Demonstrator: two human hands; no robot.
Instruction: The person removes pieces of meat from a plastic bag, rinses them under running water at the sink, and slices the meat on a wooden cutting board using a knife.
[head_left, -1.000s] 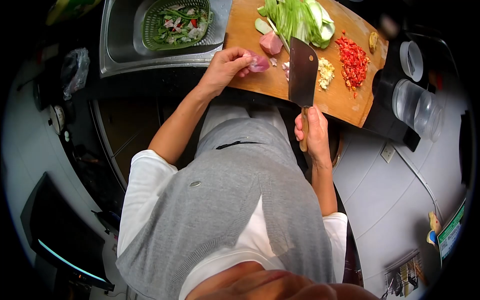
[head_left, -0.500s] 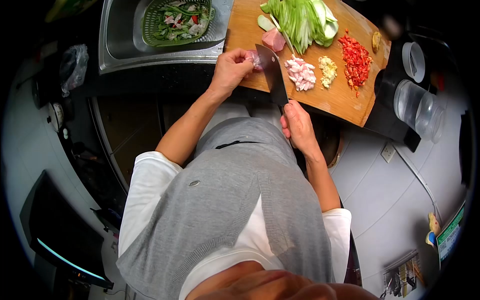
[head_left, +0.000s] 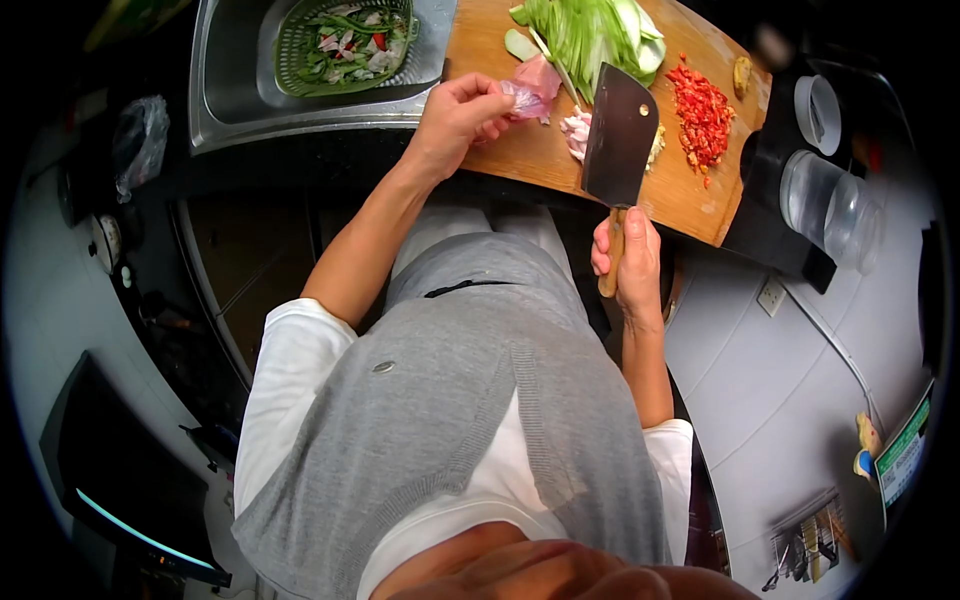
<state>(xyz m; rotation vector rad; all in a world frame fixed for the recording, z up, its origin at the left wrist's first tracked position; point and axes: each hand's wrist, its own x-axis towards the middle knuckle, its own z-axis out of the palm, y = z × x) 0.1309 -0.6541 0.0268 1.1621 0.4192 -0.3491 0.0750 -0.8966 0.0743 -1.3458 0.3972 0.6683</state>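
Observation:
My left hand [head_left: 458, 122] pinches a thin, shiny pink piece of meat [head_left: 526, 102] at the cutting board's near left edge. Just behind it lies a thicker pink chunk of meat [head_left: 540, 74]. My right hand [head_left: 632, 258] grips the wooden handle of a cleaver [head_left: 620, 140], its broad dark blade tilted flat above the board, apart from the meat. Under and beside the blade, chopped pale pink meat [head_left: 576, 132] and minced garlic [head_left: 656, 148] are partly hidden. Sliced green vegetable [head_left: 590, 40] lies at the back, with chopped red chili [head_left: 702, 115] to the right.
The wooden cutting board [head_left: 700, 212] spans the counter, with a piece of ginger [head_left: 741, 76] at its right. On the left, a green basket [head_left: 285, 60] of vegetable scraps sits in the metal sink [head_left: 215, 90]. Clear plastic containers [head_left: 828, 210] stand right of the board.
The cleaver has moved right, away from my left hand, and its blade has turned flatter, showing more of its face. My left hand still holds the meat. The view has shifted slightly.

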